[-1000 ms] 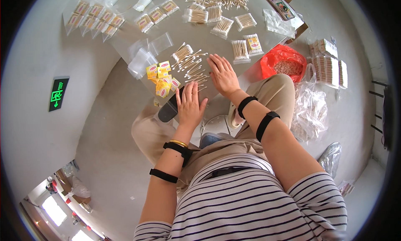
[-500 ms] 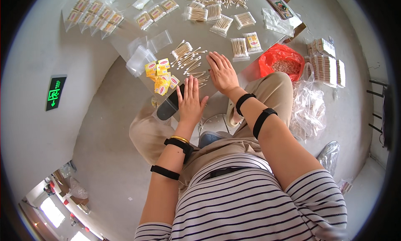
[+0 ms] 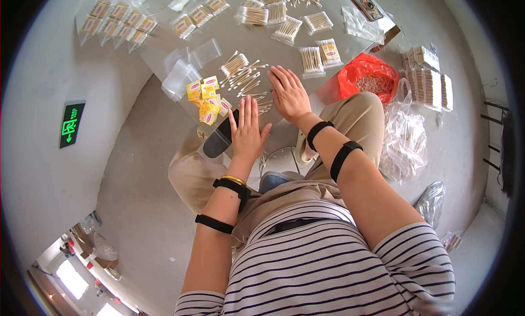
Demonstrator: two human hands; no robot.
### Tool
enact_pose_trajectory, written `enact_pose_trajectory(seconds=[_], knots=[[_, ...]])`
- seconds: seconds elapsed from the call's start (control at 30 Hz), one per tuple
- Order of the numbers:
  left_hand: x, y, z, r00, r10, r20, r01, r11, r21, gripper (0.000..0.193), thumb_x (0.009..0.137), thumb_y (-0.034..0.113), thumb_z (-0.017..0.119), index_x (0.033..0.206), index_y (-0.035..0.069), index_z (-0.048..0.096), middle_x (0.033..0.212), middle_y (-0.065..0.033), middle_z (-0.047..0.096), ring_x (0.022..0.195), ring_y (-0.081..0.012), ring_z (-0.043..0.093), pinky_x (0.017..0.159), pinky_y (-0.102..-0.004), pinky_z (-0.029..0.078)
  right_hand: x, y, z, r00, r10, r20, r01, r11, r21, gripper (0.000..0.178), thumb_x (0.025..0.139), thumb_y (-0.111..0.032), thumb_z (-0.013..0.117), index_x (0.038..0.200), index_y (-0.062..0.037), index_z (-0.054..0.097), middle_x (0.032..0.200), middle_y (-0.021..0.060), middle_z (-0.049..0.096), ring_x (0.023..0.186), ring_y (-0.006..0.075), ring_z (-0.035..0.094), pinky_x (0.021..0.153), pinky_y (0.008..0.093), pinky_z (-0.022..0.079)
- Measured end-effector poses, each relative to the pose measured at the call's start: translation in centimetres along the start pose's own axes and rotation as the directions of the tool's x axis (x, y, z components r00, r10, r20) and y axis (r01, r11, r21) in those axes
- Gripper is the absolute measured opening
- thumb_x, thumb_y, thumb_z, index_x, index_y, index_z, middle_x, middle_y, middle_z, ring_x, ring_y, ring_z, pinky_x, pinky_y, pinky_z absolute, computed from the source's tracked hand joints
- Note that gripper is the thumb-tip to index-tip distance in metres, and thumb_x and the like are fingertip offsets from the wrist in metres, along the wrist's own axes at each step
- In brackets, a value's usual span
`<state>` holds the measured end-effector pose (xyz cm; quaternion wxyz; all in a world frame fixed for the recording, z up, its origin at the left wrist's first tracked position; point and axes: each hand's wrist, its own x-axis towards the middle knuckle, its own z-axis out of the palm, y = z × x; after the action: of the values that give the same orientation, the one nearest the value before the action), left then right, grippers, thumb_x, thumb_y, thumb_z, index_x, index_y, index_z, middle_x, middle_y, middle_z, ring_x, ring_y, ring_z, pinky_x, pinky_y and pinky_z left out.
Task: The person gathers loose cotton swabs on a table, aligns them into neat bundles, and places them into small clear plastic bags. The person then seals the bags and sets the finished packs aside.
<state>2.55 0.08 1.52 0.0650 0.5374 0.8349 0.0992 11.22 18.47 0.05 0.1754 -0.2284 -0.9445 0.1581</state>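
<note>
Held left hand point(image 3: 249, 132) and right hand point(image 3: 291, 100) flat-open, gripping nothing, beside loose cotton swabs point(image 3: 243, 79) on the near side of the counter point(image 3: 243, 39)!

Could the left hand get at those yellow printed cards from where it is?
Most likely yes: the left hand is palm down with fingers extended, seemingly holding nothing. The yellow printed cards lie close by, ahead and to its left, with nothing apparently blocking the way.
</note>
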Motion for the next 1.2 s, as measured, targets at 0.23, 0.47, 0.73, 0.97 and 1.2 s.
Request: enact_pose_trajectory(seconds=[0.23, 0.47, 0.73, 0.97, 1.2], knots=[[1.3, -0.1, -0.1, 1.0, -0.006, -0.019, 0.006, 0.999, 0.032, 0.084, 0.105, 0.055, 0.047, 0.165, 0.002, 0.024, 0.174, -0.0154, 0.022, 0.162, -0.0298, 0.018, 0.129, -0.0602, 0.006, 0.0, 0.1, 0.0, 1.0, 0.0, 0.007, 0.0, 1.0, -0.012, 0.054, 0.1, -0.02, 0.056, 0.152, -0.0068, 0.049, 0.158, 0.009, 0.047, 0.15, 0.0257, 0.038, 0.128, 0.0433, 0.027], [2.1, -0.7, -0.4, 1.0, 0.013, -0.008, -0.013, 0.998, 0.068, 0.082, 0.105, 0.055, 0.046, 0.165, 0.003, 0.026, 0.173, -0.013, 0.026, 0.16, -0.0279, 0.023, 0.129, -0.0612, 0.006, 0.0, 0.1, 0.1, 1.0, 0.005, 0.012, -0.005, 1.0, -0.021, 0.054, 0.1, -0.021, 0.056, 0.152, -0.0074, 0.049, 0.158, 0.0085, 0.046, 0.151, 0.0252, 0.038, 0.128, 0.0432, 0.027], [1.1, 0.3, -0.8, 1.0, -0.007, -0.011, 0.008, 0.994, 0.112, 0.082, 0.104, 0.055, 0.05, 0.163, 0.003, 0.03, 0.169, -0.0123, 0.032, 0.157, -0.0272, 0.029, 0.129, -0.0591, 0.012, 0.0, 0.1, 0.1, 1.0, -0.001, 0.005, 0.001, 1.0, -0.02, 0.053, 0.1, -0.02, 0.057, 0.151, -0.0073, 0.049, 0.158, 0.0084, 0.047, 0.151, 0.0249, 0.038, 0.128, 0.0427, 0.027], [1.2, 0.3, -1.2, 0.999, -0.051, -0.005, 0.051, 0.996, 0.067, 0.078, 0.104, 0.052, 0.051, 0.161, 0.001, 0.034, 0.163, -0.0148, 0.039, 0.153, -0.0319, 0.035, 0.129, -0.0597, 0.01, 0.0, 0.0, 0.1, 1.0, 0.004, 0.0, -0.004, 1.0, -0.012, 0.053, 0.1, -0.02, 0.056, 0.151, -0.0073, 0.05, 0.158, 0.0083, 0.047, 0.151, 0.0248, 0.038, 0.128, 0.0426, 0.027], [1.5, -0.1, -1.0, 0.998, -0.024, -0.066, 0.033, 0.989, 0.146, 0.079, 0.104, 0.052, 0.052, 0.162, 0.002, 0.033, 0.166, -0.0143, 0.036, 0.157, -0.032, 0.028, 0.128, -0.0607, 0.009, 0.0, 0.0, 0.1, 1.0, 0.002, 0.002, -0.002, 1.0, -0.021, 0.053, 0.1, -0.021, 0.056, 0.151, -0.0076, 0.05, 0.158, 0.0082, 0.047, 0.151, 0.0251, 0.038, 0.128, 0.0427, 0.027]])
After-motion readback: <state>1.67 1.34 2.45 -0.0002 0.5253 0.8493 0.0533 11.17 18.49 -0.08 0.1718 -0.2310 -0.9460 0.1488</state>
